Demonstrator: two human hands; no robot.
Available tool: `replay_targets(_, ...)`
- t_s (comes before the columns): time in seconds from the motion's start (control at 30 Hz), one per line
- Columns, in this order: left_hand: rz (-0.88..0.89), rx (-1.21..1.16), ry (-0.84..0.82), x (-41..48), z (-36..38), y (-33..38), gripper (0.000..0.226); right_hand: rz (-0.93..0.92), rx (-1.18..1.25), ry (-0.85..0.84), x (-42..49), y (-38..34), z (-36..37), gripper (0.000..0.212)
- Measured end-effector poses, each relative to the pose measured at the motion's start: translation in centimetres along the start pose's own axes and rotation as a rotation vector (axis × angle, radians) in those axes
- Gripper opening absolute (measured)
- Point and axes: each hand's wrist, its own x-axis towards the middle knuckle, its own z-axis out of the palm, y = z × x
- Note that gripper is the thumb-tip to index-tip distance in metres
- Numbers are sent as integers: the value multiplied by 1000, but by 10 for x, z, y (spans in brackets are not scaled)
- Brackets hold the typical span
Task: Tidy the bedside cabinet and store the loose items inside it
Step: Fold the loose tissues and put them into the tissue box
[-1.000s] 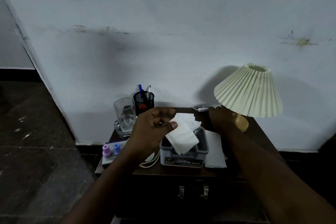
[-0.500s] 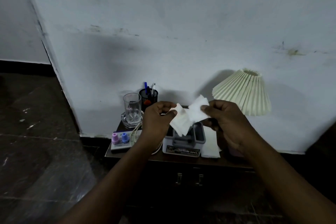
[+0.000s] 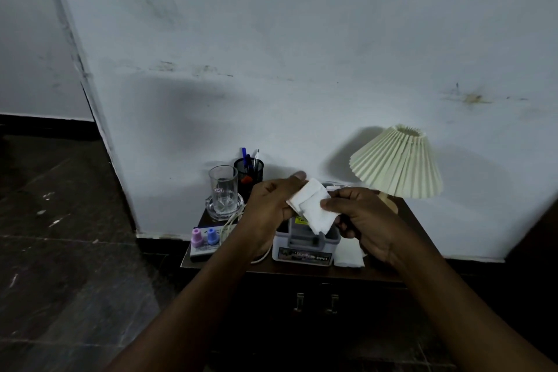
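Tissue [image 3: 311, 205], white, folded: I log it in the air above the grey box [image 3: 302, 254], near the cabinet [image 3: 302, 273] top's front edge. Left hand [image 3: 268, 205]: fingers and thumb grasping the tissue's left side. Right hand [image 3: 362, 217]: fingers pinching its right side. Second tissue [image 3: 348, 254]: flat, just right of the box. Glass [image 3: 222, 187] and pen holder [image 3: 249, 172]: back left corner. Pink bottle [image 3: 196, 235], blue bottle [image 3: 211, 235]: upright side by side at the front left corner. Lamp [image 3: 395, 163]: back right corner. White cable [image 3: 232, 220]: I trace it looping between bottles and box, under the left wrist.
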Motion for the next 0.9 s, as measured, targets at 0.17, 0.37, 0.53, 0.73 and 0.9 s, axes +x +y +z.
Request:
replay_targets(0.17, 99, 272, -18, 1, -1, -5, 20, -2, -4, 9, 4, 4, -2, 22)
replay_targets(0.37, 123, 255, -48, 2, 2, -6, 21, -49, -28, 16, 7, 11, -6, 34)
replay_targets(0.53, 94, 184, -56, 4, 3, -10, 23, -107, -28, -20, 6, 14, -12, 34)
replay_targets(0.73, -68, -62, 37, 8, 3, -10, 11, -180, -18, -10, 2, 14, -15, 17)
replay_targets(0.9, -14, 46, -91, 3, 9, -13, 22, -193, -83, 49, 3, 12, -12, 20)
